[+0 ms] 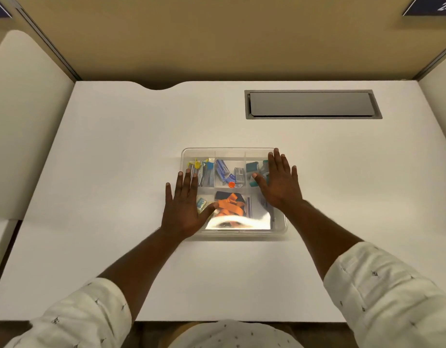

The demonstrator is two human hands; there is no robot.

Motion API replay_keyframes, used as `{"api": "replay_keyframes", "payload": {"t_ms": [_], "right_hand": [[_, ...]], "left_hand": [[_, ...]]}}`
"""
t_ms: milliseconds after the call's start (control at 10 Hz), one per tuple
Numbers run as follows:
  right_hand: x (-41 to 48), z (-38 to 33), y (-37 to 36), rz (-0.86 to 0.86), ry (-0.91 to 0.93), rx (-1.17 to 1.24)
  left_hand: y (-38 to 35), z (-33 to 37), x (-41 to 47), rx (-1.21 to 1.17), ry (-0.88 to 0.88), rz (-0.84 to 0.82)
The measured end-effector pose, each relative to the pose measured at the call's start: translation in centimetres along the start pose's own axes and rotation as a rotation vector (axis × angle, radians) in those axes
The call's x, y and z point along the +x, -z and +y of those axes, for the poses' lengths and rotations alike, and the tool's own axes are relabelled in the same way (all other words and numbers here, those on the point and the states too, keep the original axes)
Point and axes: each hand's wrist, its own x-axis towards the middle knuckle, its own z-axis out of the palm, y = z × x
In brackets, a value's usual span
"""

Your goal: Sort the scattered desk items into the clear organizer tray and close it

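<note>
Head view: my left hand (184, 209) and right hand (279, 184) lie flat, fingers straight and spread, on top of the clear organizer tray (229, 149). Its orange lanyard (228, 207) shows between my thumbs, and blue boxes (222, 169) lie between my fingertips.

Left hand (183, 209): flat, fingers straight and spread, palm down, centre frame.
Right hand (279, 183): flat, fingers spread, palm down.
Forearms: bare, sleeves rolled.
</note>
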Motion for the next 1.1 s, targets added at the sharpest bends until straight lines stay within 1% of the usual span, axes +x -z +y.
{"api": "replay_keyframes", "payload": {"t_ms": [300, 600, 800, 900, 1000, 1100], "right_hand": [[0.1, 0.3, -1.0, 0.057, 0.029, 0.051], [0.2, 0.4, -1.0, 0.034, 0.022, -0.039], [-0.9, 0.0, -0.2, 0.085, 0.055, -0.033], [-1.7, -0.6, 0.0, 0.111, 0.094, -0.016], [-2.3, -1.6, 0.8, 0.172, 0.131, -0.011], [-2.5, -1.8, 1.6, 0.207, 0.153, -0.022]], "left_hand": [[-0.4, 0.4, -0.1, 0.024, 0.022, -0.014], [-0.1, 0.5, -0.2, 0.050, 0.017, -0.033], [0.6, 0.3, 0.1, 0.047, 0.011, -0.038], [1.2, 0.5, 0.2, 0.038, -0.028, -0.016], [2.9, 0.7, 1.6, 0.001, -0.053, 0.042], [4.3, 0.8, 2.5, 0.024, -0.064, 0.070]]}}
